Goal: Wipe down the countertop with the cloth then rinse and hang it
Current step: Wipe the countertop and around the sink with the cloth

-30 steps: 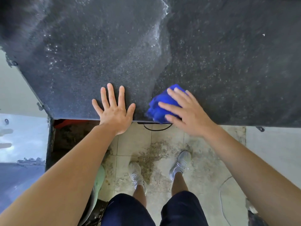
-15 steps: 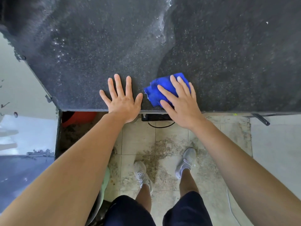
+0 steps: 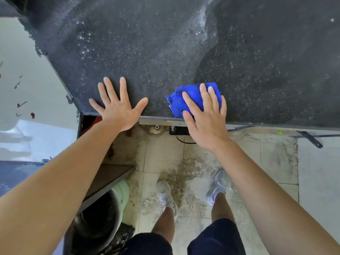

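We look straight down on a dark speckled countertop, with both of the person's bare arms reaching onto its near edge. The left hand lies flat on the bare stone, all 5 fingers straight and spread wide, holding nothing; its wrist hangs past the edge. The right hand is flat too, its fingers straight and closer together, pressing down on the blue cloth rather than gripping it. We find the cloth bunched on the countertop right at the near edge. It sits to the right of the left hand and apart from it, and the fingers hide much of its right half (its ragged left corner sticks out free). A pale, glistening streak of water runs from the far side down toward the cloth, and bright droplets dot the surface to the left of it. Below the edge we see a stained tiled floor, 2 pale shoes, dark shorts and a dark bucket at the lower left.
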`<state>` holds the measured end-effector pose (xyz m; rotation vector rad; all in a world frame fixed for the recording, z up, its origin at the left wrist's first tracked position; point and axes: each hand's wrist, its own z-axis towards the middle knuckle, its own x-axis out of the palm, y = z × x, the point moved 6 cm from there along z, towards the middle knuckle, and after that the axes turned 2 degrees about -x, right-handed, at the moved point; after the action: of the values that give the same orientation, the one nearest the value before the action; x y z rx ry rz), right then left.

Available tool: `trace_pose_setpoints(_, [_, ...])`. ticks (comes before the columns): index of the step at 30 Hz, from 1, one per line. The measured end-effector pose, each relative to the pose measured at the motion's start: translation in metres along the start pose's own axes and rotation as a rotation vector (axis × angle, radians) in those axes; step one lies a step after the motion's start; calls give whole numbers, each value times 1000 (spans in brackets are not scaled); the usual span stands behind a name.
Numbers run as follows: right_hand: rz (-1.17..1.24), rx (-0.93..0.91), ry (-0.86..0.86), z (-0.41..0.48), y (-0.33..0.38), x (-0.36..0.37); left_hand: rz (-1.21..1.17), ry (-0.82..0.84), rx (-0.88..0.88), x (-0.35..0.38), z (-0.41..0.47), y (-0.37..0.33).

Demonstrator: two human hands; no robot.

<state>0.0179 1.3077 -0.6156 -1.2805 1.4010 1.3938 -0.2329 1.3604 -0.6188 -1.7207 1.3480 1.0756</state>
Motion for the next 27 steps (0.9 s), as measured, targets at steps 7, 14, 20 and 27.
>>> trace_pose_setpoints(7, [12, -254, 68, 61, 2, -5, 9, 100, 4, 2, 7, 0])
trace_pose_setpoints(14, [64, 339, 25, 148, -84, -30, -2, 89, 24, 0, 1, -2])
trace_pose_setpoints(20, [11, 48, -20, 77, 21, -9, 9, 142, 21, -1, 2, -2])
trace_pose_setpoints(27, [12, -341, 175, 17, 30, -2, -38, 231, 16, -4, 5, -1])
